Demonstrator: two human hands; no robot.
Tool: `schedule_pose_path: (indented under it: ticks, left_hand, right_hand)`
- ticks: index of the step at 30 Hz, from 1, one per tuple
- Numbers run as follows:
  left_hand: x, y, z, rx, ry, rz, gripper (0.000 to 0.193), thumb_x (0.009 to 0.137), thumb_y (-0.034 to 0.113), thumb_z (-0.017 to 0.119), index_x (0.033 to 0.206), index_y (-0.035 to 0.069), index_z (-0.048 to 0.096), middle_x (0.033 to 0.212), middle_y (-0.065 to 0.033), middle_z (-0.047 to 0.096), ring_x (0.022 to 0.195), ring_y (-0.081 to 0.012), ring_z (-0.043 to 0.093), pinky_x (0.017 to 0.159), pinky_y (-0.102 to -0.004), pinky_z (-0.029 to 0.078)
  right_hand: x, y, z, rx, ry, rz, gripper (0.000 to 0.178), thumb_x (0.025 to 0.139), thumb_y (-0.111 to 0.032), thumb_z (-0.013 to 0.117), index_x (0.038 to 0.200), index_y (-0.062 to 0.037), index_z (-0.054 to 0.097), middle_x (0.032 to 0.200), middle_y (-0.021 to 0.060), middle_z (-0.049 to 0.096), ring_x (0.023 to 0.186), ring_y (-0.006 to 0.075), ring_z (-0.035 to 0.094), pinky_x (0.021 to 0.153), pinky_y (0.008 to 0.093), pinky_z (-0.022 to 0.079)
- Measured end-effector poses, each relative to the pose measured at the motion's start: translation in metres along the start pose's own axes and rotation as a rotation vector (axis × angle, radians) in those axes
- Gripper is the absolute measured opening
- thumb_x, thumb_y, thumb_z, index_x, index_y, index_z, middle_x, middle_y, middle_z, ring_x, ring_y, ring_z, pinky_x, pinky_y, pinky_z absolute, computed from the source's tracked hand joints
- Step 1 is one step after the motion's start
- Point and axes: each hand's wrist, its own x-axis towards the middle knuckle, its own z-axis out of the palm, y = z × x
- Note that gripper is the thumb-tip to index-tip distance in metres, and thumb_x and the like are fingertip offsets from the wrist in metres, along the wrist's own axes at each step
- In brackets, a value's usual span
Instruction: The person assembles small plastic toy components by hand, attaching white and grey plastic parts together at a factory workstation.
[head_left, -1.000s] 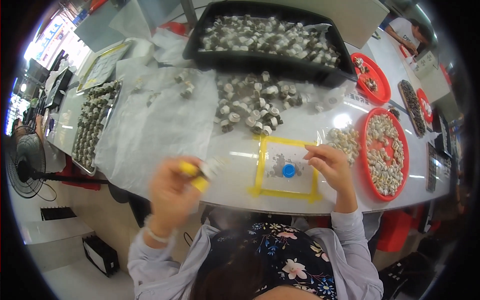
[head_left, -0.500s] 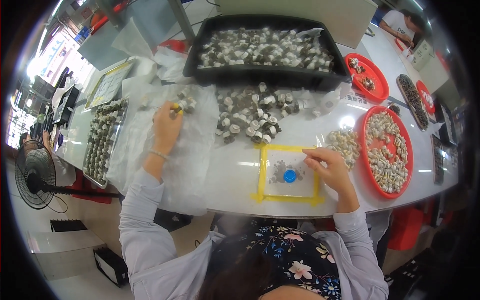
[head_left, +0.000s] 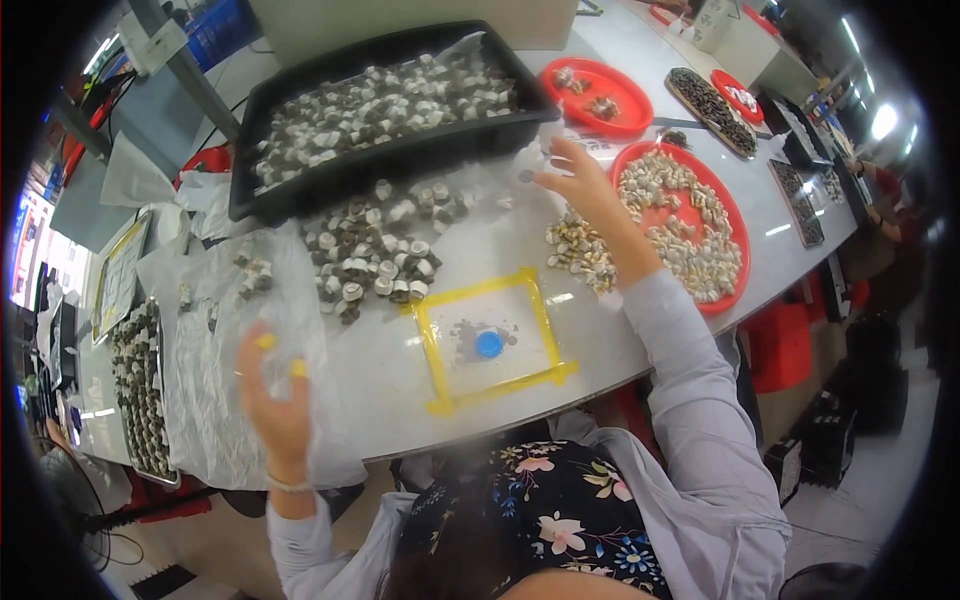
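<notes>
My left hand (head_left: 275,395), yellow covers on two fingertips, hovers over a crinkled clear plastic sheet (head_left: 215,370) with fingers apart, holding nothing. A few small grey-and-white capped pieces (head_left: 254,275) lie on the sheet beyond it. Farther right, my right hand (head_left: 590,190) reaches out with thumb and fingers spread around a small whitish translucent bottle (head_left: 530,158); whether they touch it is unclear. A blue round cap or dish (head_left: 489,344) sits amid wet spots inside a yellow-taped rectangle (head_left: 430,365). Loose capped pieces (head_left: 385,262) are heaped left of that rectangle.
A black tray (head_left: 400,145) full of similar pieces stands at the back. To the right are a red round tray (head_left: 738,225) of cream pieces, a cream pile (head_left: 580,258) and another red tray (head_left: 640,95). A metal tray (head_left: 140,390) of lined-up pieces borders the sheet's left.
My left hand has drawn back toward me from the pieces on the sheet, its fingers parting. My right hand has moved from the taped rectangle to the bottle. The view has turned right.
</notes>
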Motion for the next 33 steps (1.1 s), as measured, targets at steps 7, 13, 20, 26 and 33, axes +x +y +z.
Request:
schedule_pose_path:
  ticks: [7,13,20,26,33]
  left_hand:
    - [-0.049,0.049,0.04,-0.026,-0.147,0.042,0.039,0.071,0.001,0.063,0.108,-0.001,0.051,0.123,-0.0197,0.048,0.113,-0.0374,0.046,0.095,-0.0418,0.037]
    - [-0.065,0.035,0.052,-0.085,-0.196,-0.059,0.035,0.069,0.0,0.064,0.102,-0.002,0.053,0.122,-0.0196,0.048,0.112,-0.035,0.047,0.092,-0.0382,0.04]
    - [-0.061,0.035,0.054,-0.191,-0.282,-0.105,0.031,0.07,0.002,0.064,0.099,-0.002,0.055,0.12,-0.0192,0.049,0.111,-0.0352,0.048,0.091,-0.038,0.042]
    - [-0.061,0.036,0.058,-0.089,-0.312,-0.038,0.027,0.07,0.0,0.064,0.096,-0.002,0.056,0.119,-0.0191,0.05,0.113,-0.0362,0.047,0.093,-0.0396,0.04]
    - [-0.064,0.036,0.059,-0.081,-0.302,-0.023,0.026,0.069,0.0,0.064,0.094,-0.003,0.056,0.119,-0.0189,0.051,0.113,-0.0364,0.047,0.093,-0.0401,0.04]
  right_hand:
    - [0.031,0.009,0.015,-0.471,-0.106,0.172,0.045,0.076,-0.018,0.065,0.114,0.0026,0.053,0.103,0.0153,0.062,0.096,0.0222,0.059,0.078,0.0317,0.046]
    - [-0.034,-0.035,0.008,0.461,-0.274,0.118,0.033,0.084,-0.012,0.058,0.113,0.0004,0.049,0.097,0.0075,0.06,0.082,0.0166,0.059,0.076,0.0267,0.046]
    - [-0.123,-0.054,-0.023,0.001,-0.508,0.093,0.035,0.084,-0.02,0.059,0.111,0.0007,0.053,0.097,0.0103,0.062,0.087,0.0174,0.058,0.079,0.0278,0.044]
    - [-0.131,-0.077,-0.027,-0.365,-0.782,-0.04,0.032,0.08,-0.028,0.064,0.096,-0.0014,0.059,0.078,0.0147,0.062,0.07,0.0265,0.061,0.063,0.0339,0.046]
    - [-0.128,-0.098,-0.022,-0.613,-0.85,-0.216,0.033,0.077,-0.033,0.065,0.09,-0.0034,0.06,0.069,0.0174,0.06,0.064,0.0335,0.059,0.058,0.0396,0.045]
